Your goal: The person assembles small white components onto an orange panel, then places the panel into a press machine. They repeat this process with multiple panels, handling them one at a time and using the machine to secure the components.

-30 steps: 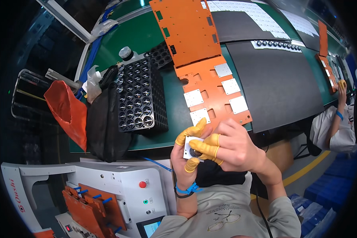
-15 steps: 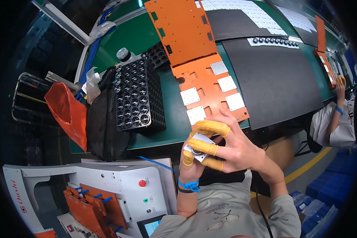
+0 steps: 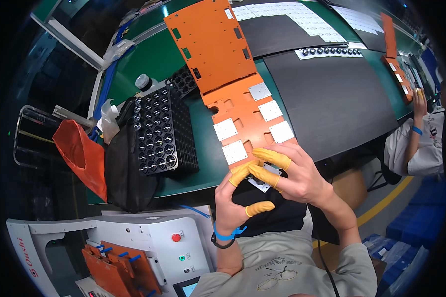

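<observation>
table [image 3: 183,64], green-topped, carries everything here, with two black mats [image 3: 332,104] laid over its right part. orange fixture plate [image 3: 208,44], long and full of cut-outs, runs from the far edge toward the person; its nearer section [image 3: 243,109] has square pockets, and four of them hold white square pieces [image 3: 225,129], while others show empty. black cell tray [image 3: 156,131] sits left of the plate, its round cells each holding a small dark cylindrical part with a shiny top. dark bag [image 3: 126,173] slumps against the tray's left side, with an orange bag [image 3: 82,153] hanging beyond it. right hand [image 3: 295,173], yellow cots on its fingers, pinches a small white square piece [image 3: 263,182] just off the near end of the plate, over the table's edge; its grip is narrow and closed on that piece. left hand [image 3: 233,200], also in yellow cots, meets the same piece from below with its fingertips, thumb held apart underneath. far row of small dark round parts [image 3: 329,51] lies on a white strip.
</observation>
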### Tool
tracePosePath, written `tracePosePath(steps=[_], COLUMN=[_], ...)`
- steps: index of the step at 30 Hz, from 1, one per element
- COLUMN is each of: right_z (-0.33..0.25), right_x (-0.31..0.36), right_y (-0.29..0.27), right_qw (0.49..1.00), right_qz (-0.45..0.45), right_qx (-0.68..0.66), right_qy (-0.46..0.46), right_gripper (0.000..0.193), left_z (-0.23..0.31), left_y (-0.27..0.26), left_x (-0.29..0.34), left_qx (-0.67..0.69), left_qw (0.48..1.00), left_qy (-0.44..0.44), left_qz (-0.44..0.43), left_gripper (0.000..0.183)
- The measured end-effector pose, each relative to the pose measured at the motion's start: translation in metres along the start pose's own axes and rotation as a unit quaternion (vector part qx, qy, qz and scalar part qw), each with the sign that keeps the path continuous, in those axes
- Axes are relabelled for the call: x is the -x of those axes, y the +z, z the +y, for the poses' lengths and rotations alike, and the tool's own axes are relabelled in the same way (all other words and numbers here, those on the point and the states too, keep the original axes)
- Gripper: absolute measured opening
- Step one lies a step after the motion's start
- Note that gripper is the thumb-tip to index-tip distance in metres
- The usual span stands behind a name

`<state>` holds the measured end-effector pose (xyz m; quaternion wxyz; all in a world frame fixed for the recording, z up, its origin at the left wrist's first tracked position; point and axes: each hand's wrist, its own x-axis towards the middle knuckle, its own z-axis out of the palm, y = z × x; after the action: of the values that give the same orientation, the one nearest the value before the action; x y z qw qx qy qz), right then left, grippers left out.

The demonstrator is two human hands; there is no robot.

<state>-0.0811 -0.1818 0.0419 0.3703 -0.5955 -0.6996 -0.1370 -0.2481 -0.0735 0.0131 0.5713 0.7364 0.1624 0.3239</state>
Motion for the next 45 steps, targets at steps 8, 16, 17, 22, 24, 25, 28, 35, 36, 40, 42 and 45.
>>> tracePosePath(steps=[8, 16, 17, 22, 24, 25, 28, 35, 36, 40, 42, 45], right_z=[0.004, 0.029, 0.037, 0.085, 0.099, 0.103, 0.107, 0.112, 0.111, 0.110, 0.109, 0.110], right_x=[0.005, 0.016, 0.020, 0.026, 0.034, 0.037, 0.045, 0.049, 0.051, 0.052, 0.056, 0.056], right_y=[-0.006, -0.020, -0.019, -0.024, -0.023, -0.021, -0.018, -0.016, -0.016, -0.017, -0.016, -0.018], right_qw=[0.995, 0.988, 0.979, 0.972, 0.967, 0.963, 0.953, 0.954, 0.953, 0.949, 0.944, 0.939], right_qz=[-0.063, 0.023, 0.047, 0.105, 0.127, 0.135, 0.149, 0.146, 0.143, 0.152, 0.165, 0.182], right_qx=[-0.070, -0.075, -0.101, -0.050, -0.038, -0.048, -0.071, -0.090, -0.090, -0.110, -0.128, -0.148], right_qy=[0.032, 0.131, 0.169, 0.203, 0.216, 0.228, 0.253, 0.246, 0.252, 0.255, 0.256, 0.252], right_gripper=[0.050, 0.059, 0.055, 0.049, 0.047, 0.046, 0.045, 0.045, 0.045, 0.047, 0.049, 0.052], left_z=[0.019, 0.017, 0.016, 0.009, -0.005, -0.009, -0.021, -0.034, -0.037, -0.041, -0.042, -0.044], left_y=[0.003, 0.006, 0.005, -0.004, -0.008, -0.009, -0.011, -0.017, -0.017, -0.017, -0.015, -0.016], left_x=[-0.009, -0.042, -0.054, -0.109, -0.122, -0.126, -0.136, -0.144, -0.144, -0.148, -0.147, -0.145], left_qx=[-0.116, -0.178, -0.259, -0.463, -0.489, -0.493, -0.502, -0.505, -0.508, -0.507, -0.504, -0.506], left_qw=[0.993, 0.972, 0.949, 0.863, 0.845, 0.841, 0.829, 0.830, 0.827, 0.826, 0.828, 0.826], left_qy=[0.032, -0.066, -0.085, -0.069, -0.081, -0.089, -0.103, -0.158, -0.166, -0.192, -0.204, -0.205], left_qz=[0.014, 0.137, 0.161, 0.191, 0.200, 0.205, 0.225, 0.175, 0.174, 0.153, 0.139, 0.142], left_gripper=[0.036, 0.025, 0.023, 0.030, 0.031, 0.030, 0.028, 0.022, 0.022, 0.024, 0.026, 0.032])
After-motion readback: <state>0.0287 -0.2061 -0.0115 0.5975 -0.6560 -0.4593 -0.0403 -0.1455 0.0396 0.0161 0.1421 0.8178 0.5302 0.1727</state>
